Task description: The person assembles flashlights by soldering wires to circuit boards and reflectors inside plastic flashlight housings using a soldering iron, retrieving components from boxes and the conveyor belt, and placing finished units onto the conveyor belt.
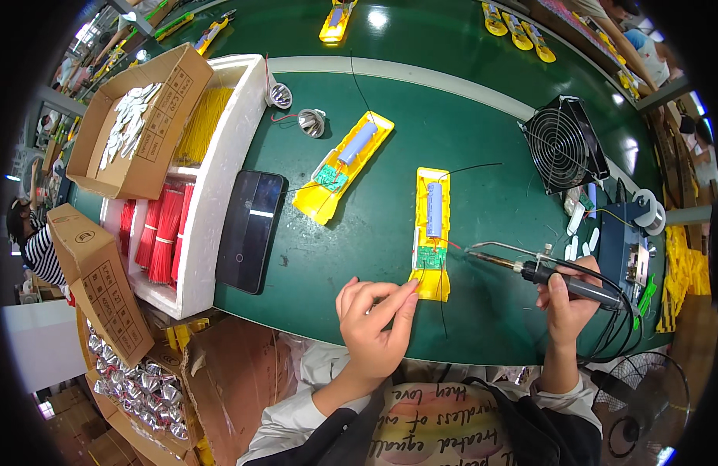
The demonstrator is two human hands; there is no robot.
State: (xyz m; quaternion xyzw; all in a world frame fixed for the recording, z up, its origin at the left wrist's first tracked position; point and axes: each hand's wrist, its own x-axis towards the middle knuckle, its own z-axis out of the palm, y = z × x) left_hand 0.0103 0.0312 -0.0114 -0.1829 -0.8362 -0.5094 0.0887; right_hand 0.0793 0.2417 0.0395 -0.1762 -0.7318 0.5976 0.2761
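In front of me lies a yellow plastic housing (440, 289) holding a blue cylindrical battery (434, 210) and a small green circuit board (430, 258), with thin black wires sticking out. My left hand (378, 322) is closed in a pinch at the housing's lower left edge; whatever is between the fingertips is too small to make out. A soldering iron (565, 283) with a thin metal feed tube is gripped in my right hand (568, 307). Its tip points left, just right of the circuit board, near a short red wire. A second yellow housing (320, 208) with battery and board lies tilted at upper left.
Left of the housings are a dark phone (251, 231), two reflector cups (311, 123) and a white foam box (234, 132) of red and yellow wires, with a carton (172, 116) on it. A black fan (565, 145) and a blue soldering station (619, 241) stand right.
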